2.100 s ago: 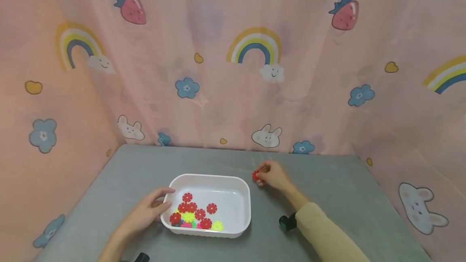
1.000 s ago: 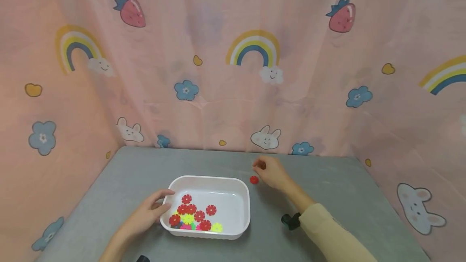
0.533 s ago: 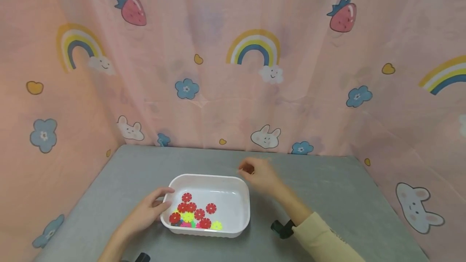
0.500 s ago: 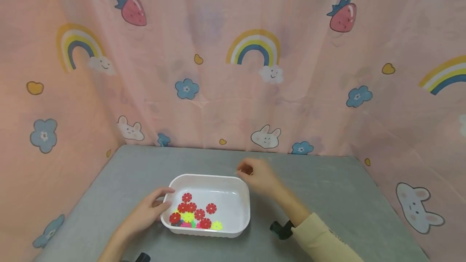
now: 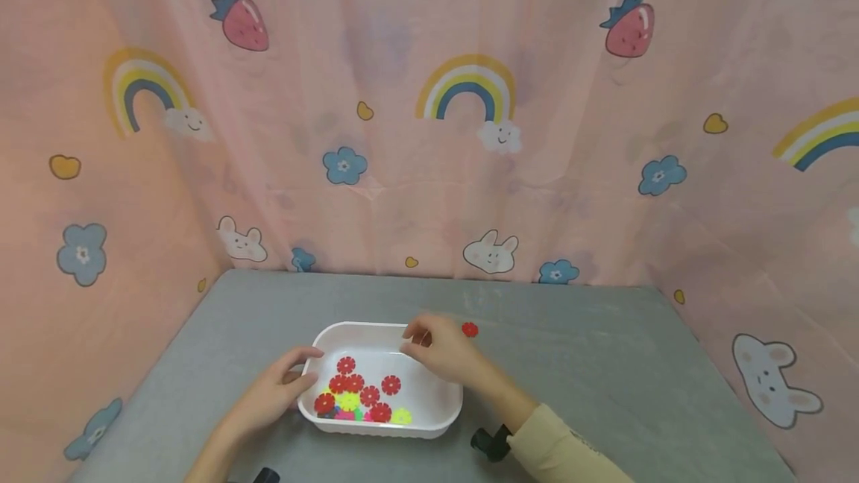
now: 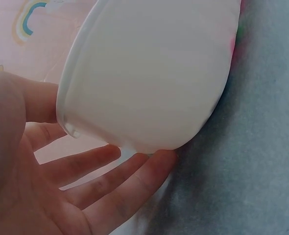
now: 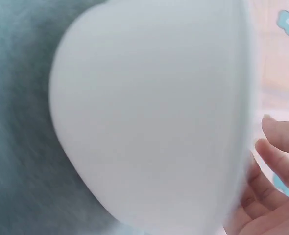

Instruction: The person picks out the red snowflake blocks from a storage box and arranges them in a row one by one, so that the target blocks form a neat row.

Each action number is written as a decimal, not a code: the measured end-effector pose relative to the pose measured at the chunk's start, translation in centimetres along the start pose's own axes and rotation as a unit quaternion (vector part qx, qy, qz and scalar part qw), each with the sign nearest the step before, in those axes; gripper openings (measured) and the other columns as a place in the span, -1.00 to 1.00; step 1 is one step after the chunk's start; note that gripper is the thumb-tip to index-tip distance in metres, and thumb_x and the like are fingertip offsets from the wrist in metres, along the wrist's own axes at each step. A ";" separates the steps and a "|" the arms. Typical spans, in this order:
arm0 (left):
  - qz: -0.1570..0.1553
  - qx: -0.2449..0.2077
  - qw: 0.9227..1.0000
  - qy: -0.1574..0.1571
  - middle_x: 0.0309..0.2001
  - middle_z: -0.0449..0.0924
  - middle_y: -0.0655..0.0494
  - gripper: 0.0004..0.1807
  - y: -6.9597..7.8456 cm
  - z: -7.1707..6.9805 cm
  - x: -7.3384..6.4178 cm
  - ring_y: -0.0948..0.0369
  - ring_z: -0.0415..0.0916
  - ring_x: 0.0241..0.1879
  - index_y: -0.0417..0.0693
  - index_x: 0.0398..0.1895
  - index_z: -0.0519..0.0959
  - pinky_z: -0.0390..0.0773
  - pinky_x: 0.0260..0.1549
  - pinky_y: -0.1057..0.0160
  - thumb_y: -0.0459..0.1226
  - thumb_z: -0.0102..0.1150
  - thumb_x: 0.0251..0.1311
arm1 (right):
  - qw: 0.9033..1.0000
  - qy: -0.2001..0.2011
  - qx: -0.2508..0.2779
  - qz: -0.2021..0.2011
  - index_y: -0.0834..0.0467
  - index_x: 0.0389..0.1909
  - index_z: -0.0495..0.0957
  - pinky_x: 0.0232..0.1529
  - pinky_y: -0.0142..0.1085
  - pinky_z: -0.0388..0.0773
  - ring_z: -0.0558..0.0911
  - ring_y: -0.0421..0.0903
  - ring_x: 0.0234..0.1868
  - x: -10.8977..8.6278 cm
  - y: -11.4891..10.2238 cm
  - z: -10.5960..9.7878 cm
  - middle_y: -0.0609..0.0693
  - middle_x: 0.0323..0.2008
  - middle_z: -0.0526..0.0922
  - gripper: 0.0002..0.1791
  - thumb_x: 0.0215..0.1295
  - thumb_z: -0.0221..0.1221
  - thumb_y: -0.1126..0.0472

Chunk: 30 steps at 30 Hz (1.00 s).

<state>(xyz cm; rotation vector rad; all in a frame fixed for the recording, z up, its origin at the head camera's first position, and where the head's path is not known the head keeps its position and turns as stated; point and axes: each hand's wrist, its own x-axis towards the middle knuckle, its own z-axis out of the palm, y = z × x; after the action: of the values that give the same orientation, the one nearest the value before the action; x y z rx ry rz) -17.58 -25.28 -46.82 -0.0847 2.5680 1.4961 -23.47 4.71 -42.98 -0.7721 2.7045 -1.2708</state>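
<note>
Wore on the right a long beige fabric sleeve (image 5: 567, 453) with a small, unreadable dark marking (image 5: 582, 440) near the cuff. Had a bare left hand (image 5: 274, 386) and a bare right hand (image 5: 443, 349). Showed a stubby, rounded black device (image 5: 491, 443) beside that sleeve and a smaller-looking black, round-ended piece (image 5: 268, 476) near the bare left forearm (image 5: 224, 438).

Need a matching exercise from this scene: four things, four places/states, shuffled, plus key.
Things
1. Tray
2. Left hand
3. Right hand
4. Lone red disc

Places and states
A. Over the right part of the tray
B. On the grey table, outside the tray near its far right corner
C. White, with red discs and yellow discs among those inside
D. Holding the left end of the tray

Right pairs: 1-C, 2-D, 3-A, 4-B
</note>
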 end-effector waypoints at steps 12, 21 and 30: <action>0.001 -0.005 1.000 0.002 0.40 0.30 -0.31 -0.59 0.0 0.1 0.0 -0.10 0.59 0.10 -0.02 0.26 0.49 0.71 -0.17 0.03 -0.24 0.23 0.39 | 0.995 -0.067 -0.060 0.034 0.12 -0.20 0.64 -0.44 -0.41 0.51 0.50 -0.21 -0.41 0.9 0.7 2.9 -0.18 -0.44 0.53 -0.79 0.21 0.43 0.18; -0.001 -0.008 1.000 0.005 0.37 0.33 -0.29 -0.59 0.0 0.2 -0.1 -0.09 0.59 0.08 -0.03 0.26 0.49 0.71 -0.19 0.04 -0.23 0.24 0.39 | 0.990 -0.110 -0.060 0.061 0.12 -0.25 0.62 -0.41 -0.36 0.45 0.47 -0.17 -0.42 1.1 0.4 4.0 -0.11 -0.48 0.51 -0.76 0.11 0.48 0.28; 0.005 -0.019 1.000 0.005 0.37 0.33 -0.29 -0.59 0.1 0.2 0.0 -0.07 0.61 0.06 -0.07 0.27 0.48 0.71 -0.19 0.03 -0.25 0.22 0.40 | 0.989 -0.109 -0.067 0.073 0.06 -0.31 0.62 -0.34 -0.33 0.46 0.47 -0.17 -0.37 1.2 0.9 5.0 -0.13 -0.46 0.49 -0.76 0.09 0.50 0.24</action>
<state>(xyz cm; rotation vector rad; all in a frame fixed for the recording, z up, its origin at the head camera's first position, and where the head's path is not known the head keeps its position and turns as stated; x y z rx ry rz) -17.54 -25.09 -46.86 -0.0849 2.5508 1.5521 -23.58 1.10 -46.77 -0.6674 2.6323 -0.9251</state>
